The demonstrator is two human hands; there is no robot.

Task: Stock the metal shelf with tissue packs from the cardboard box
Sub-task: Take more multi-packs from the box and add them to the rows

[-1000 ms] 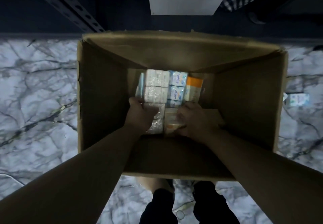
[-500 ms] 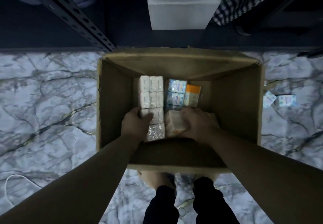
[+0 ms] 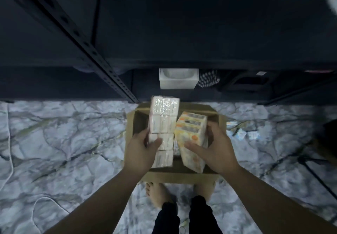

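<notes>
My left hand (image 3: pixel 141 150) grips a long white tissue pack (image 3: pixel 163 122) wrapped in clear plastic, held upright above the cardboard box (image 3: pixel 184 176). My right hand (image 3: pixel 214 149) grips an orange-and-white tissue pack (image 3: pixel 191 135) beside it, tilted to the right. Both packs are lifted clear of the box, which stands open on the floor in front of my feet. The packs and hands hide most of its inside. The dark metal shelf (image 3: pixel 200 33) rises right behind the box, with a perforated upright post (image 3: pixel 87 46) at the left.
A white tissue box (image 3: pixel 178 78) and a checked cloth (image 3: pixel 208 78) sit on the lowest shelf level. Small packs (image 3: pixel 240 134) lie on the marble floor right of the box. A white cord (image 3: pixel 11 160) trails at the left. A dark stand's legs (image 3: pixel 313 170) spread at the right.
Both hands have come up out of the box, each lifting a tissue pack. The view has risen and pulled back, showing more of the shelf.
</notes>
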